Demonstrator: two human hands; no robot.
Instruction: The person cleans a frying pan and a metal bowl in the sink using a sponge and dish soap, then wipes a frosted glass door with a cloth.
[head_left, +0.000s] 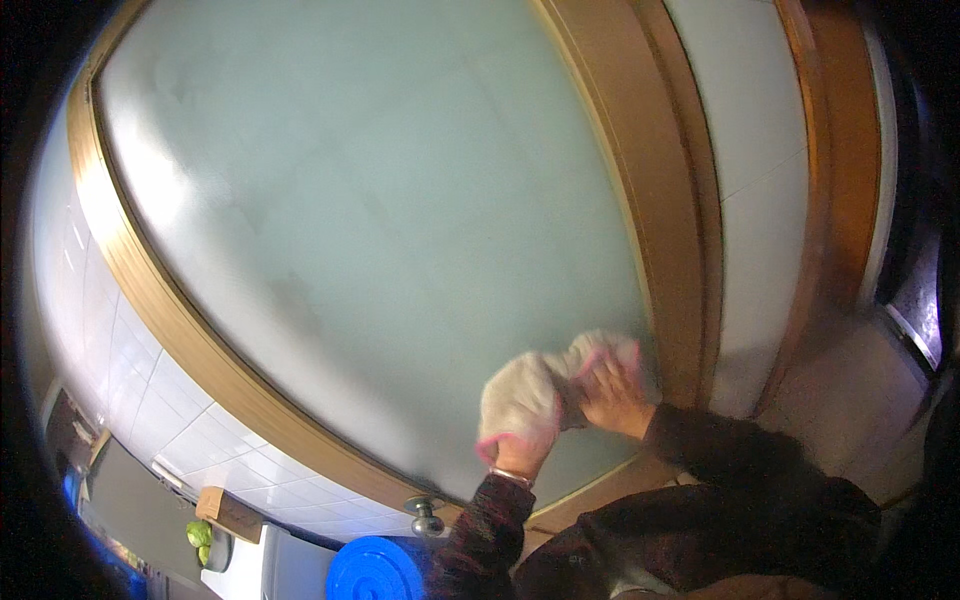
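A light, fuzzy cloth (521, 394) with a pink hem is against a frosted glass pane (397, 187), near the pane's lower corner. My left hand (519, 454) is covered by the cloth up to near the wrist, which wears a bracelet; its fingers are hidden. On the cloth's other end my right hand (613, 396) holds the pink edge, with the back of the hand showing. The cloth bunches between both hands. A wooden door frame (660, 165) borders the glass close beside my right hand.
A round metal knob (426, 517) projects from the frame's lower left. Beyond it stand a blue round lid (375, 570), a white appliance (289, 566), a cardboard box (229, 514) and green vegetables (199, 535). White wall tiles (180, 397) line the left side.
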